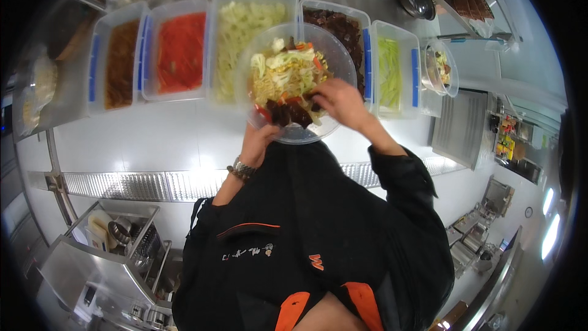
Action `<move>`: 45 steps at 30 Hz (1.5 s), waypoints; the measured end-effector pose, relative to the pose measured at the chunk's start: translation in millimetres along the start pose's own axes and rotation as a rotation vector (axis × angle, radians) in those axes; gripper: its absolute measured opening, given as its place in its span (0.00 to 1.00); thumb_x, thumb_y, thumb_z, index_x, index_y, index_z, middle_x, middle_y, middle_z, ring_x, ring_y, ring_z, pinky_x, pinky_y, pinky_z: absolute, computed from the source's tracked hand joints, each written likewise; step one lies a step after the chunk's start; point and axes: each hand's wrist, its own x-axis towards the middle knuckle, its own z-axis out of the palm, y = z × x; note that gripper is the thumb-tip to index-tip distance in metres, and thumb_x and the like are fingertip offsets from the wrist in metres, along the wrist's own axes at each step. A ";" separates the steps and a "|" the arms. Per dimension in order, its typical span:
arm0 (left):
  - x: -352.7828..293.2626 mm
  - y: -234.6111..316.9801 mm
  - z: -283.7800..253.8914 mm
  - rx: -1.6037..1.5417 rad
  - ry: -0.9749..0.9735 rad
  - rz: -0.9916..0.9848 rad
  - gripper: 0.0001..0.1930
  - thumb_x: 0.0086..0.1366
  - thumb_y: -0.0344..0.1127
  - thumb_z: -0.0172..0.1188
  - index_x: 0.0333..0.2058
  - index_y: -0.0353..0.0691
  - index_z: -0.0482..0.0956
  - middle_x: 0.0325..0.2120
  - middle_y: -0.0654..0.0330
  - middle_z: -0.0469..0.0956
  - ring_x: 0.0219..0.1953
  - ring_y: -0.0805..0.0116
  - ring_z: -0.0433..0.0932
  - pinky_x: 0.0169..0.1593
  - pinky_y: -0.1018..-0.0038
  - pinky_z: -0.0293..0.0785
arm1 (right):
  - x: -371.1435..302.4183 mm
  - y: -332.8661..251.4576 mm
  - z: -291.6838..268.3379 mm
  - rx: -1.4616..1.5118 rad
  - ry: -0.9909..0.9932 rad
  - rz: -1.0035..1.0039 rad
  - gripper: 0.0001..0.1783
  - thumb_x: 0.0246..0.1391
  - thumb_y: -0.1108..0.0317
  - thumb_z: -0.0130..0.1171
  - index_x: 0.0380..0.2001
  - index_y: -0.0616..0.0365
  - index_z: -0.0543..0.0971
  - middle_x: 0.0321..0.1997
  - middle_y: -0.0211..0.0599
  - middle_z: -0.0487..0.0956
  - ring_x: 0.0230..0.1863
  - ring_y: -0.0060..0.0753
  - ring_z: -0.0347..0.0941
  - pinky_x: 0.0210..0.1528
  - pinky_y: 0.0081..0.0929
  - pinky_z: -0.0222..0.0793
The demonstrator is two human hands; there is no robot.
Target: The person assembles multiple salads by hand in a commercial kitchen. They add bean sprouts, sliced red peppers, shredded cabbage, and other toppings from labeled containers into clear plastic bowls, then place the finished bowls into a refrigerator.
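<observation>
A clear round plastic bowl [340,55] is in front of me, overlapping the row of boxes. It holds pale noodles, shredded cabbage, bits of carrot and red pepper, and dark wood ear fungus [295,115]. My left hand [262,141] grips the bowl's near left rim, and its fingers are partly hidden under the bowl. Over the bowl's right side, my right hand [338,103] reaches in with its fingers pinched on a dark piece of wood ear fungus. The fingertips are partly covered by the food.
Beyond the bowl, plastic boxes stand in a row: brown strips [122,64], red strips [181,52], pale green strips [251,18], dark fungus [334,23] and green strips [389,67]. A smaller bowl of mixed food [452,67] sits at right, below a metal bowl [416,0].
</observation>
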 end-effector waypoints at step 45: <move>0.0 -91.1 155.2 0.024 0.106 0.056 0.44 0.51 0.32 0.53 0.70 0.36 0.55 0.61 0.44 0.67 0.62 0.43 0.70 0.67 0.49 0.67 | -138.3 329.2 -47.7 0.665 0.078 0.655 0.17 0.58 0.68 0.64 0.49 0.63 0.82 0.31 0.44 0.84 0.28 0.38 0.84 0.33 0.32 0.80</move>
